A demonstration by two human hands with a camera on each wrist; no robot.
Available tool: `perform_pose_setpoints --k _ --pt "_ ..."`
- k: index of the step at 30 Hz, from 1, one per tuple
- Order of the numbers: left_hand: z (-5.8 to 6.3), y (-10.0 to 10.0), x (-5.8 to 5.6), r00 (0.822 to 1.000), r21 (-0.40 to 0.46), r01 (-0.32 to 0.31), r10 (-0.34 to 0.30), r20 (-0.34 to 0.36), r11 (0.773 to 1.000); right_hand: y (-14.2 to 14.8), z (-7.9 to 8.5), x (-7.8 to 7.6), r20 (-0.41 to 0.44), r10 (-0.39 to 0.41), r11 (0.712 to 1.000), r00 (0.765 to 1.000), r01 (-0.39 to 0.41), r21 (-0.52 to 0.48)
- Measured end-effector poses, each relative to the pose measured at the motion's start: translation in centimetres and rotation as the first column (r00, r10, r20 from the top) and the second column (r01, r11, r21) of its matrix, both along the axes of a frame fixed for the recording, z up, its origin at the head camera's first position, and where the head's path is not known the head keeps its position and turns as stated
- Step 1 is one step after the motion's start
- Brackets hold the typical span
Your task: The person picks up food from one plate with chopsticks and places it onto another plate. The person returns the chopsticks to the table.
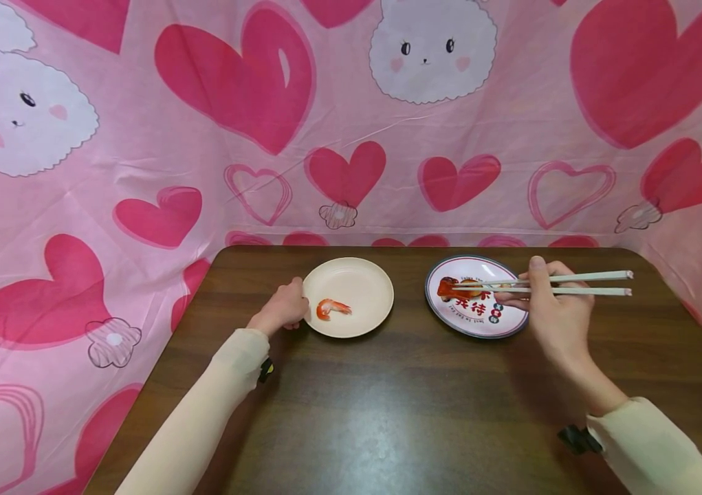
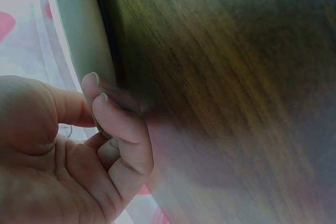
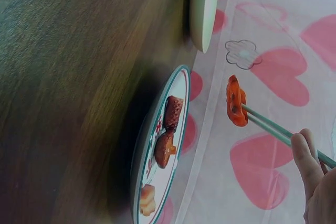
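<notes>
My left hand [image 1: 282,306] pinches the left rim of a cream plate [image 1: 357,282], thumb on one side and curled fingers [image 2: 123,124] on the other in the left wrist view. On this plate lies an orange-and-white shrimp [image 1: 332,307]. My right hand [image 1: 561,316] holds a pair of pale green chopsticks [image 1: 595,277]. Their tips grip a glossy orange-red piece of food [image 3: 235,102], raised above a white plate [image 1: 450,315] with a blue rim and red lettering. A reddish tentacle-like piece [image 3: 174,113], a brown mushroom-like piece [image 3: 164,149] and a pale yellowish piece [image 3: 147,200] rest on that plate.
Both plates stand toward the back of a dark wooden table [image 1: 363,412], a hand's width or so apart. Behind and beside the table hangs a pink cloth [image 1: 338,117] printed with hearts and white animal faces.
</notes>
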State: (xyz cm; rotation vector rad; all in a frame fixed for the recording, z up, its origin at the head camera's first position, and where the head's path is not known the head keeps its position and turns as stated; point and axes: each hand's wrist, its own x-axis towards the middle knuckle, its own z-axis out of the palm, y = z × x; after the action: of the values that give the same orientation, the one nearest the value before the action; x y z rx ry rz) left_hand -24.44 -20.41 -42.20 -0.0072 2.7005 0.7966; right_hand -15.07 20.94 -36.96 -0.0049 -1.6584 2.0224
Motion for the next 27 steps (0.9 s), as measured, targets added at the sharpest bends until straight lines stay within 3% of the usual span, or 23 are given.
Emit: perform_pose_setpoints --k 27 --pt "0.0 0.0 0.2 1.000 0.003 0.005 -0.005 -0.010 1.000 -2.0 0.4 -0.5 -0.046 0.020 0.999 0.999 -0.018 0.035"
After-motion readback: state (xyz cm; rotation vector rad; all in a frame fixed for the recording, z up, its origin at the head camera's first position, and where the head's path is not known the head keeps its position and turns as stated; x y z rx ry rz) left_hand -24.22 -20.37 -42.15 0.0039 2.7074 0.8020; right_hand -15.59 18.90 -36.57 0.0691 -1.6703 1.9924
